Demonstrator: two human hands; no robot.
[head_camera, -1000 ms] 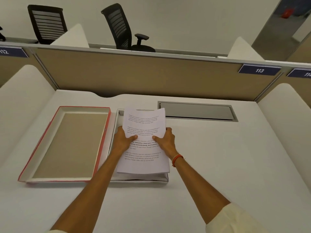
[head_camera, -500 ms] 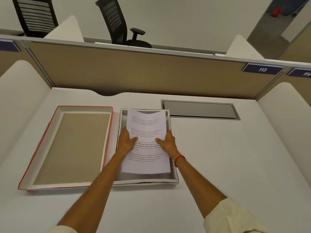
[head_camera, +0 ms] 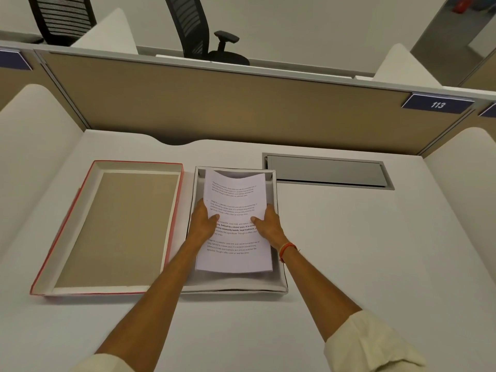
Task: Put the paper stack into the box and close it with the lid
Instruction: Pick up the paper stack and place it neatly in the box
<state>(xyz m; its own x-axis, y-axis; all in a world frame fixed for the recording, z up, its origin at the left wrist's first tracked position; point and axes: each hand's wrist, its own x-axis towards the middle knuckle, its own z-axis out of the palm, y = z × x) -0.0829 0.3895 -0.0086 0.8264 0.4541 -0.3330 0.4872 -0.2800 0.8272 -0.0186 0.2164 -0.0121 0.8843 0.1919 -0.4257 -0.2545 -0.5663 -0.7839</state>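
The paper stack (head_camera: 236,221) sits within the outline of the open white box (head_camera: 280,283), printed side up. Its far edge curls upward and its near edge appears not yet seated on the box floor. The left hand (head_camera: 202,224) grasps the stack's left edge and the right hand (head_camera: 269,224) grasps its right edge, each with the thumb on the top sheet and the remaining fingers hidden beneath.

Likely faults from this position: the stack is only slightly narrower than the box, so the hands occupy most of the room between the paper edges and the side walls, and withdrawing the fingers could drag or fan the lower sheets. A far edge left curled could ride up the far wall and obstruct the lid.

The red-edged lid (head_camera: 107,229) lies inside-up on the table (head_camera: 375,264), just beside the box on its left, with a narrow gap between them. It needs turning over before fitting. The table to the right of the box offers open room. A recessed grey panel (head_camera: 327,171) lies near the box's far right corner, and partition walls (head_camera: 214,103) bound the table.
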